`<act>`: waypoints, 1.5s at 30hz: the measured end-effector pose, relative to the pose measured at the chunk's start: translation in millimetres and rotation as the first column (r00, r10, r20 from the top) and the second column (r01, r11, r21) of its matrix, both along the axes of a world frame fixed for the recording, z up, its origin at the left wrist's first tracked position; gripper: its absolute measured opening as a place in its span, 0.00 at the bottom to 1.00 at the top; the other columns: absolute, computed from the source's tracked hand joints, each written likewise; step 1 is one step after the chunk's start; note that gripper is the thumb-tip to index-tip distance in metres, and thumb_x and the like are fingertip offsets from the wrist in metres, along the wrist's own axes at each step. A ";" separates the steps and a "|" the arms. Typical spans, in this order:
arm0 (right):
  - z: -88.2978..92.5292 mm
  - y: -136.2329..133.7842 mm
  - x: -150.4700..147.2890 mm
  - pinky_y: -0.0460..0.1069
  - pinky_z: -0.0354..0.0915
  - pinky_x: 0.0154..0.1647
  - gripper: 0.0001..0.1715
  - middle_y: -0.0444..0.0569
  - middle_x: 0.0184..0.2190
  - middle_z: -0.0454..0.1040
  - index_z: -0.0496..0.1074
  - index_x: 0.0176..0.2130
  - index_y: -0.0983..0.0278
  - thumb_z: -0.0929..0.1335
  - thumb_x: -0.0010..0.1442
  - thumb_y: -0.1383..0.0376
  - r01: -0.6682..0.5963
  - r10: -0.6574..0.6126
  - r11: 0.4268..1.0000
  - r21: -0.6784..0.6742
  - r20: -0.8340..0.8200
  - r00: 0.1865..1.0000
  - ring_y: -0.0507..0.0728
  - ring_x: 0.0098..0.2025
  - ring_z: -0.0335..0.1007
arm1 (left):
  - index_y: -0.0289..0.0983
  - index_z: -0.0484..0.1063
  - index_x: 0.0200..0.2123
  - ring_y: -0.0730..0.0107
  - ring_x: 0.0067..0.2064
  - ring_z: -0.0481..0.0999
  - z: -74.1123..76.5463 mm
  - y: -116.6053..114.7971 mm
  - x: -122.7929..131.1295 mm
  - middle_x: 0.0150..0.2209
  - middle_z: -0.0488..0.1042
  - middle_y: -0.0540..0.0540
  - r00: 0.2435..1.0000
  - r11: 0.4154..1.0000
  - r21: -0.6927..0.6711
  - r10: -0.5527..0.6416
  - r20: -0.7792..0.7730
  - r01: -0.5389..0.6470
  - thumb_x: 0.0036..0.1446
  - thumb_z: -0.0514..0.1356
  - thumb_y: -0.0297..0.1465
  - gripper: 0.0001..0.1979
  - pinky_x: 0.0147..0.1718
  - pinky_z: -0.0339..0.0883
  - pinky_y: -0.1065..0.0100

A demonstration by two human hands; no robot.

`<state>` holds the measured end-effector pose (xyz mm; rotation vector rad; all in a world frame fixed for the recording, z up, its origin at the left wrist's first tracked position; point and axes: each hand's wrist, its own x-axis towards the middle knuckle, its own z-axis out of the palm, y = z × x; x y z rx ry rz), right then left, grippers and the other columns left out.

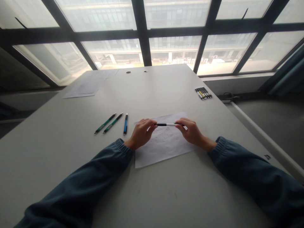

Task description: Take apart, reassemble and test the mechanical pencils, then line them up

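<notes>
A black and white pen (166, 124) lies level between my two hands, above a sheet of paper (152, 158) that bears faint marks. My left hand (143, 131) pinches its black end between thumb and fingers. At the white end, my right hand (190, 131) grips it the same way, and the fingers hide that tip. To the left of my left hand lie a blue pen (125, 124) and two green pens, the nearer green pen (113, 123) and the outer green pen (105, 123).
On the white table (166, 91), several pens in a row (203, 93) lie near the right edge. Sheets of paper (85, 85) rest at the far left. Two round holes, one the left table hole (128, 72), are near the window end. A white rail (266, 136) runs beyond the right edge.
</notes>
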<state>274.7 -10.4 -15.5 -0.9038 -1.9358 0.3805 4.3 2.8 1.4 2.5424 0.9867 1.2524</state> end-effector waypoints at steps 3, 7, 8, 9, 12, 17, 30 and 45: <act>1.5 -0.1 -0.3 0.51 0.66 0.37 0.10 0.50 0.33 0.75 0.75 0.40 0.62 0.67 0.69 0.60 -0.001 0.001 1.000 0.016 0.008 1.000 0.56 0.35 0.71 | 0.38 0.73 0.36 0.68 0.32 0.74 1.2 -0.5 0.9 0.29 0.76 0.48 1.000 1.000 -0.004 0.010 -0.016 -0.010 0.69 0.56 0.36 0.11 0.35 0.66 0.66; 3.8 -0.6 -0.9 0.52 0.67 0.39 0.08 0.50 0.32 0.75 0.76 0.40 0.62 0.68 0.68 0.61 -0.011 0.010 0.999 0.044 0.006 1.000 0.57 0.35 0.71 | 0.37 0.68 0.26 0.71 0.26 0.69 0.8 -0.7 0.8 0.23 0.71 0.50 0.999 0.999 -0.053 -0.003 -0.041 0.001 0.72 0.49 0.38 0.22 0.34 0.64 0.67; 4.2 -0.7 -1.1 0.52 0.67 0.39 0.08 0.50 0.32 0.75 0.76 0.40 0.62 0.68 0.68 0.61 -0.012 0.012 0.999 0.048 0.002 1.000 0.57 0.35 0.71 | 0.37 0.67 0.25 0.72 0.25 0.68 0.4 -0.6 0.3 0.22 0.70 0.50 0.999 0.998 -0.067 -0.006 -0.037 0.004 0.72 0.49 0.39 0.23 0.34 0.64 0.67; 4.4 -0.8 -1.2 0.52 0.67 0.39 0.08 0.50 0.32 0.75 0.76 0.40 0.62 0.68 0.68 0.62 -0.013 0.013 0.999 0.050 0.000 1.000 0.57 0.35 0.71 | 0.37 0.67 0.24 0.72 0.25 0.68 0.1 -0.5 -0.2 0.21 0.69 0.51 0.999 0.997 -0.081 -0.009 -0.032 0.007 0.72 0.48 0.41 0.25 0.34 0.64 0.67; 4.9 -1.1 -1.4 0.52 0.67 0.38 0.07 0.50 0.32 0.75 0.76 0.39 0.62 0.68 0.68 0.62 -0.008 0.008 0.999 0.052 -0.001 1.000 0.57 0.35 0.71 | 0.37 0.72 0.27 0.70 0.27 0.72 -0.2 -0.4 -1.6 0.23 0.73 0.49 0.999 0.993 -0.113 -0.034 -0.025 0.031 0.72 0.49 0.42 0.24 0.36 0.66 0.66; 3.6 -0.9 -0.7 0.52 0.68 0.37 0.06 0.50 0.33 0.76 0.75 0.39 0.62 0.69 0.67 0.62 0.045 -0.044 0.998 0.034 -0.032 0.999 0.57 0.35 0.72 | 0.38 0.73 0.51 0.67 0.38 0.78 1.0 -0.8 0.2 0.39 0.79 0.44 0.998 0.998 -0.067 0.018 0.067 -0.014 0.65 0.61 0.40 0.16 0.38 0.71 0.67; 1.4 -0.6 -0.3 0.52 0.69 0.38 0.05 0.50 0.34 0.77 0.76 0.39 0.62 0.69 0.66 0.62 0.053 -0.053 0.999 0.003 -0.053 0.997 0.57 0.36 0.73 | 0.38 0.74 0.41 0.68 0.37 0.76 4.0 -1.7 5.0 0.35 0.77 0.46 0.992 1.000 0.010 -0.003 0.125 0.002 0.65 0.62 0.30 0.03 0.38 0.72 0.66; 7.3 -3.7 -1.9 0.53 0.69 0.40 0.02 0.49 0.34 0.76 0.75 0.39 0.61 0.70 0.65 0.65 -0.014 0.015 1.000 0.021 -0.062 0.998 0.57 0.37 0.73 | 0.37 0.70 0.22 0.71 0.25 0.72 5.2 -4.4 3.5 0.20 0.71 0.51 0.998 0.995 -0.095 0.037 0.051 -0.032 0.70 0.53 0.41 0.24 0.33 0.66 0.67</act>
